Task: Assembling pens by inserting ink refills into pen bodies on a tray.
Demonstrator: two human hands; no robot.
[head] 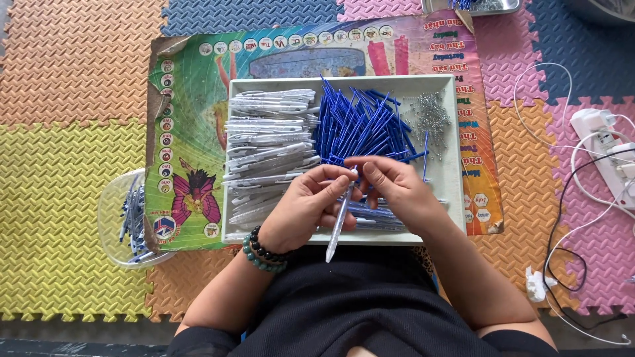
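Over by the left edge of the poster [192, 119], a clear plastic bowl [112, 218] is sitting on the foam mat floor [59, 165] with a few blue-and-white pens in it. On the poster there's a white tray [450, 192]: white pen barrels [268, 142] are piling up on its left side, blue refills [360, 125] in the middle, tiny metal springs [431, 114] in the far right corner. The left hand [307, 211], beaded bracelet [262, 252] on the wrist, is gripping a white pen [338, 221] at the tray's near edge. Its long axis is running nearly vertical, top end up by the fingertips, tip pointing down toward the person's lap. The right hand [397, 188] is curling in, fingers pinching the pen's upper end. A white power strip [605, 149] is lying far right.
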